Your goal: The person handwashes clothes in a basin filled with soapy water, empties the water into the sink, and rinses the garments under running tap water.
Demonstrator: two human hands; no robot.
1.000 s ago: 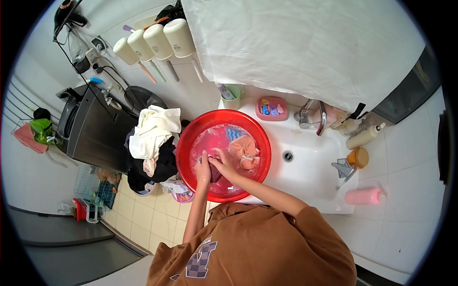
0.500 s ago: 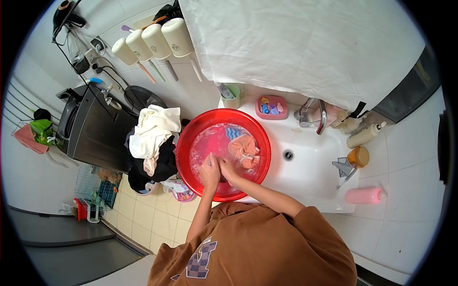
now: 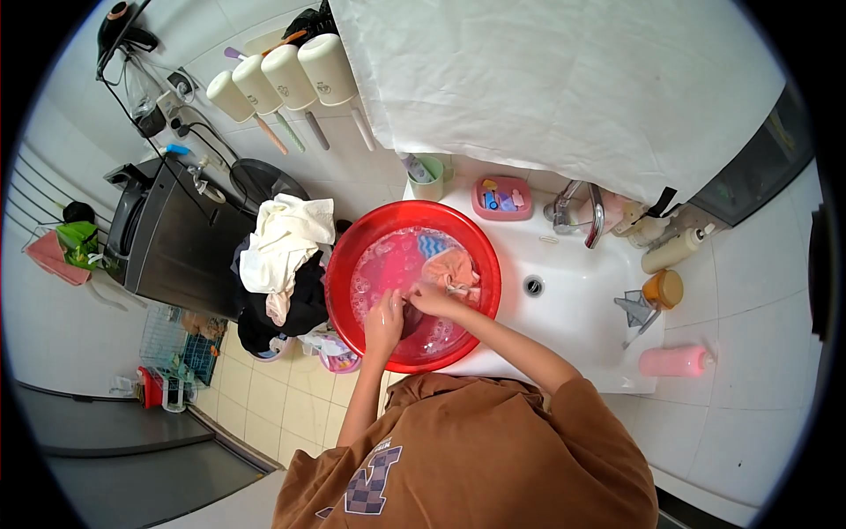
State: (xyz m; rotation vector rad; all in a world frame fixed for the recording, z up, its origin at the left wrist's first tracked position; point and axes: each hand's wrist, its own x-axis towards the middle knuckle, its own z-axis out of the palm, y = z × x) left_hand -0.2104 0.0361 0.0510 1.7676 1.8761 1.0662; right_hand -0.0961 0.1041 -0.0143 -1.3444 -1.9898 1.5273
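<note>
A red basin (image 3: 486, 264) of soapy water stands at the left end of the white sink (image 3: 564, 344). Over the water, my left hand (image 3: 385, 319) and my right hand (image 3: 432, 300) are close together with fingers closed. Between them hangs a small dark piece of wet cloth (image 3: 411, 321), partly hidden by the hands; its kind cannot be made out. A salmon-pink cloth (image 3: 451, 267) floats just beyond my right hand. Farther back in the water is a piece of blue wavy-striped cloth (image 3: 431, 245).
White and black clothes (image 3: 286, 247) are piled left of the basin. Behind it stand a green cup (image 3: 426, 181) and a pink soap tray (image 3: 502, 199). The faucet (image 3: 596, 216), several bottles and a pink bottle (image 3: 674, 361) line the sink's back and right side.
My hands have moved slightly apart, the right one shifting up and away. More of the dark cloth now shows between them.
</note>
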